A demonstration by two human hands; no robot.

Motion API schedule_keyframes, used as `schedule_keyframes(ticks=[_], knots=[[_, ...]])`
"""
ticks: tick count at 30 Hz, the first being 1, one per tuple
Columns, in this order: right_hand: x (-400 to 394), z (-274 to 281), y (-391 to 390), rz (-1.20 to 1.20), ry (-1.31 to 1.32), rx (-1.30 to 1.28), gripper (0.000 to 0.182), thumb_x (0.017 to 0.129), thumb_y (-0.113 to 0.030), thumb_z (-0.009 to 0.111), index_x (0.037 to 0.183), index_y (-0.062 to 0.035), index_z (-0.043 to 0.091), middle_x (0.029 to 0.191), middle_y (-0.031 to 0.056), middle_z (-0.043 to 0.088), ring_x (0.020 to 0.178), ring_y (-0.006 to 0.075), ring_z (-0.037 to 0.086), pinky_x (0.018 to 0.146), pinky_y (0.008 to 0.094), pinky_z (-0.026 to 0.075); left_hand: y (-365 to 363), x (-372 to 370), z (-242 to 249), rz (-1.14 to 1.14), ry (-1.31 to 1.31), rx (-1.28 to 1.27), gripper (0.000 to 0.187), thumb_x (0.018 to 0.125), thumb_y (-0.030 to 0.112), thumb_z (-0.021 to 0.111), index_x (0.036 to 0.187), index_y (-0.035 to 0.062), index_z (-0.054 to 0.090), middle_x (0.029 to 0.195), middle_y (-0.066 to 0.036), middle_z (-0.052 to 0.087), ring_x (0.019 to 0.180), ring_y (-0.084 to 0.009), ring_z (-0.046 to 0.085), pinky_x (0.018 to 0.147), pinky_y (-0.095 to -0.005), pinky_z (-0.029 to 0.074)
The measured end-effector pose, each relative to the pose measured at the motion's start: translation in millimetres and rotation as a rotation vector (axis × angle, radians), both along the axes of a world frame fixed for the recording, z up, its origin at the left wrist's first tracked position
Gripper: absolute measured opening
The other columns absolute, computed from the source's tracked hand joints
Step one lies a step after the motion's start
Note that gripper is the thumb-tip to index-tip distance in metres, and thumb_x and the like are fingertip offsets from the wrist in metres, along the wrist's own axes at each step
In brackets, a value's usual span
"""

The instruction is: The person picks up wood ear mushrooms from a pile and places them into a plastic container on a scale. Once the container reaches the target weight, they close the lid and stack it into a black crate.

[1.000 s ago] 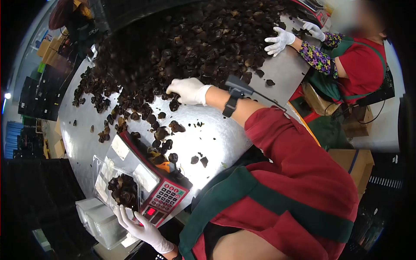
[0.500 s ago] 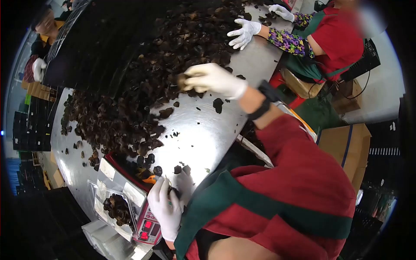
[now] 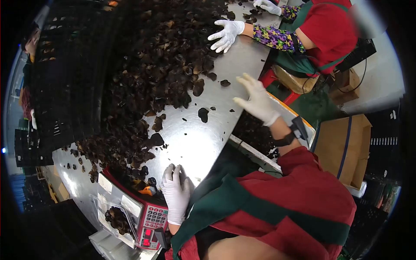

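Both my hands wear white gloves. My left hand (image 3: 176, 195) lies on the metal table (image 3: 190, 145) near the red scale (image 3: 152, 221), fingers stretched out, holding nothing. My right hand (image 3: 256, 102) hangs at the table's near edge, fingers spread and holding nothing, beside a white-rimmed bin (image 3: 255, 152) of dark scraps. A large heap of dark wood ear mushrooms (image 3: 162, 71) covers the far part of the table. On the scale sits a clear plastic box (image 3: 100, 207) holding some wood ears (image 3: 118, 220). An orange object (image 3: 148, 190) lies behind the scale.
Another person's gloved hand (image 3: 227, 35) touches the heap's edge; their other hand (image 3: 268, 6) is farther along. A large black crate (image 3: 71, 78) stands over the heap's left side. Clear plastic boxes (image 3: 110, 243) are stacked below the scale. A cardboard box (image 3: 342, 149) stands at right.
My right hand has left the heap, swung right to the table's edge and opened, without the brown piece it held. My left hand has straightened and flattened on the table, letting go of a dark piece.
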State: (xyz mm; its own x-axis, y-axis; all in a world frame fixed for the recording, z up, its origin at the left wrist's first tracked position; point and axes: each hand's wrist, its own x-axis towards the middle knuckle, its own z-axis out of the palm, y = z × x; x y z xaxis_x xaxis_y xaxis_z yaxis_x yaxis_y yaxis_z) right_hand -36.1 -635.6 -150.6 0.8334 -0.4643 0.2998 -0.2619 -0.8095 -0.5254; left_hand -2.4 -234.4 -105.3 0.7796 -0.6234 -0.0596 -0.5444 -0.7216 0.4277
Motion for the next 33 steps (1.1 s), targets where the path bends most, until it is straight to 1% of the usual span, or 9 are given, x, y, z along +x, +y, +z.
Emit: schedule_keyframes(ticks=[4,6,7,10,15,20,23,27,33], knots=[[68,2,62,0.182,0.025,-0.052,0.079,0.077,-0.045,0.077,0.142,-0.01,0.05,0.148,0.0285,0.041,0.138,0.043,0.038,0.113,0.05,0.033,1,-5,-12,0.055,-0.055,-0.034,0.055,0.083,0.009,0.069,0.135,0.0059,0.053,0.14,-0.019,0.049,0.133,-0.0379,0.043,0.109,-0.0487,0.036],[98,-10,87,0.336,-0.031,-0.003,0.082,0.077,-0.044,0.078,0.145,-0.0095,0.047,0.151,0.0281,0.037,0.141,0.0429,0.034,0.117,0.0502,0.03,-1,-9,-18,0.118,-0.056,-0.11,0.049,0.085,0.004,0.065,0.133,0.0046,0.056,0.138,-0.019,0.051,0.13,-0.0376,0.046,0.108,-0.0475,0.038],[109,-2,99,0.387,-0.012,0.077,0.078,0.079,-0.036,0.078,0.146,-0.0093,0.046,0.155,0.0253,0.032,0.144,0.0431,0.031,0.119,0.0494,0.028,-2,-10,-20,0.136,-0.063,-0.109,0.049,0.085,0.004,0.065,0.133,0.0046,0.056,0.138,-0.019,0.051,0.13,-0.0376,0.046,0.108,-0.0475,0.038],[143,-6,111,0.461,0.008,0.091,0.074,0.082,-0.029,0.076,0.146,-0.0088,0.045,0.156,0.0236,0.031,0.145,0.0419,0.03,0.12,0.048,0.029,-4,-9,-26,0.219,-0.062,-0.218,0.044,0.086,-0.003,0.061,0.129,0.0027,0.059,0.135,-0.019,0.053,0.126,-0.037,0.05,0.105,-0.045,0.042],[165,-5,105,0.389,-0.063,0.072,0.047,0.087,-0.027,0.07,0.132,-0.0128,0.061,0.144,0.0112,0.051,0.135,0.0322,0.043,0.112,0.0448,0.038,-7,-6,-43,0.318,-0.189,-0.374,0.035,0.083,-0.008,0.06,0.116,0.0034,0.066,0.12,-0.016,0.061,0.114,-0.034,0.057,0.098,-0.0419,0.045],[160,-9,99,0.428,-0.156,0.091,0.04,0.087,-0.024,0.071,0.124,-0.0101,0.066,0.138,0.0134,0.056,0.13,0.0342,0.047,0.109,0.0438,0.039,-8,-4,-41,0.366,-0.215,-0.374,0.038,0.079,-0.008,0.06,0.113,0.0062,0.067,0.117,-0.013,0.063,0.11,-0.0323,0.058,0.096,-0.0407,0.043],[162,-5,95,0.258,-0.383,0.068,0.038,0.085,-0.023,0.072,0.122,-0.0136,0.067,0.135,0.0099,0.057,0.121,0.0317,0.052,0.101,0.0452,0.042,-6,-2,-46,0.365,-0.178,-0.412,0.042,0.076,-0.006,0.061,0.115,0.0088,0.067,0.116,-0.012,0.064,0.109,-0.0321,0.058,0.096,-0.0414,0.042],[166,-10,84,0.083,-0.433,0.061,0.054,0.088,-0.024,0.07,0.137,-0.0094,0.055,0.145,0.0156,0.048,0.128,0.0368,0.046,0.108,0.0479,0.037,-5,-1,-46,0.351,-0.2,-0.402,0.044,0.075,-0.006,0.06,0.115,0.0105,0.066,0.115,-0.011,0.064,0.108,-0.0316,0.058,0.096,-0.042,0.041],[172,-18,83,0.119,-0.4,0.143,0.05,0.097,-0.023,0.06,0.144,-0.0087,0.049,0.149,0.0167,0.045,0.133,0.0369,0.044,0.113,0.0458,0.035,-6,0,-42,0.344,-0.217,-0.404,0.042,0.076,-0.006,0.06,0.114,0.0099,0.067,0.114,-0.012,0.064,0.108,-0.032,0.059,0.095,-0.042,0.042]])
